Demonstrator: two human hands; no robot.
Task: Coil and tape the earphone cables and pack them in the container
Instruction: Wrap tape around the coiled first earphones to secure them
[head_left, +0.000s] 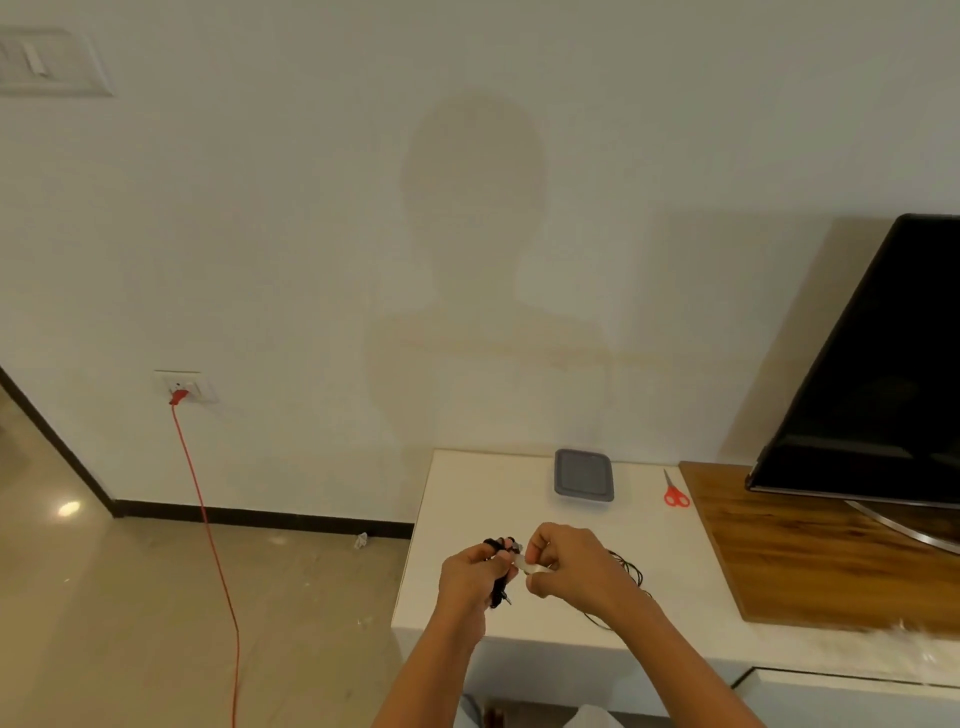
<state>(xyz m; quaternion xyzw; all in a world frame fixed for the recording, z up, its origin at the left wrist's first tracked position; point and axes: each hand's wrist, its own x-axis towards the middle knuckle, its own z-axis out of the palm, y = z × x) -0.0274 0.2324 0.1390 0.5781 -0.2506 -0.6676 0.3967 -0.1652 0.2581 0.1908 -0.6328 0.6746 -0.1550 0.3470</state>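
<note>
**Ana:** Where is the earphone cable?

**Ben:** A black earphone cable bundle (500, 584) is in the left hand (467, 577). The fingers are curled round it. It is held up just over the front of the white table (467, 499).

**Ana:** What about the other hand?

**Ben:** The right hand (571, 566) is right next to the left one. Its fingers and thumb pinch some clear tape (537, 570). The tape reaches across to the bundle. I cannot tell if it is stuck on.

**Ana:** Is there more cable?

**Ben:** Yes. A loose black cable (631, 571) lies on the table in messy loops, partly hidden under the right wrist.

**Ana:** Where is the container?

**Ben:** The container (584, 475) sits at the back of the table, near the wall. It is well apart from the hands. It has a grey top on it.

**Ana:** What else can you see?

**Ben:** Red scissors (675, 493) lie to the right of the container, just beside a wooden board (779, 561). A dark TV (883, 389) stands on the board. Far to the left, a red cord (208, 519) hangs from a wall socket (184, 387) down to the floor. A small white scrap (361, 540) lies on the floor by the wall.
</note>
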